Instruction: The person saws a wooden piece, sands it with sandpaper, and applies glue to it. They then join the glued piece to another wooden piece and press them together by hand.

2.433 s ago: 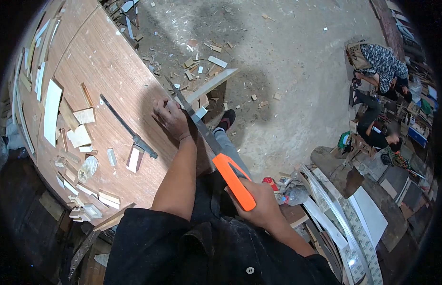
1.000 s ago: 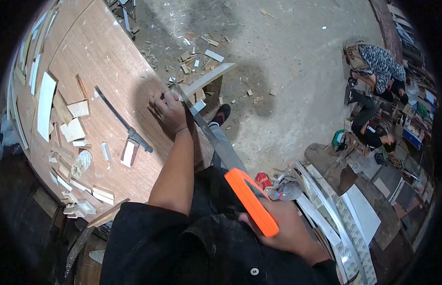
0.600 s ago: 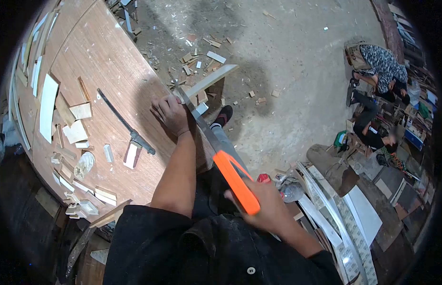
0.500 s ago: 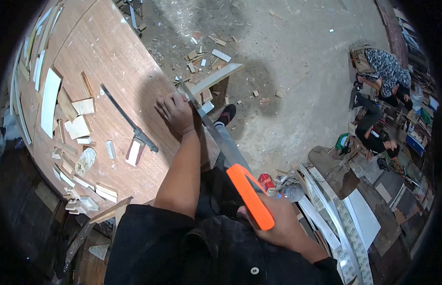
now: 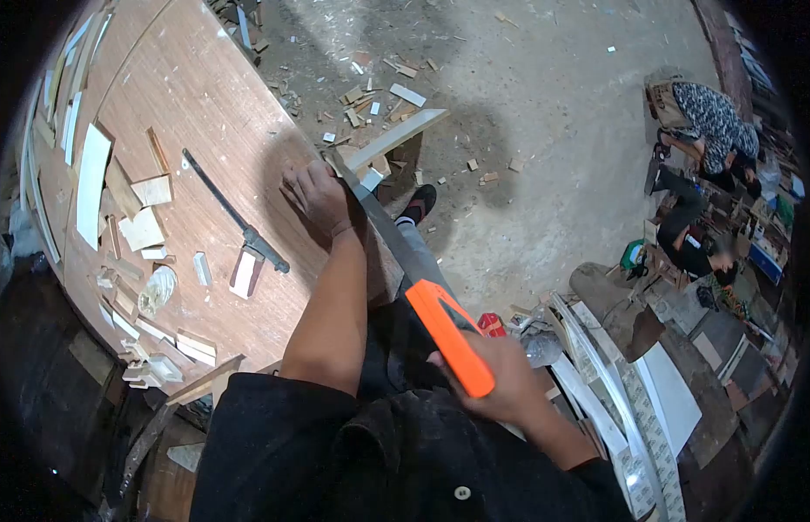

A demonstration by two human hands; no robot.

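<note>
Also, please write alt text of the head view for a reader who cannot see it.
A person's right grip holds an orange-handled saw, its blade at a pale strip jutting past a wooden table's edge; the left grip rests beside the blade. Scraps lie on table and floor.

head cam: on wearer's head, above/behind the fingers [image 5: 319, 176]
facing: forward, down
range: close, wide
covers: worktop [image 5: 222, 122] left of fingers, floor [image 5: 544, 113] beyond

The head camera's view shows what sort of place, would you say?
Probably a woodworking workshop: the right hand grips an orange-handled saw, wood offcuts litter the floor, and more cut pieces lie on the worktable.
</note>
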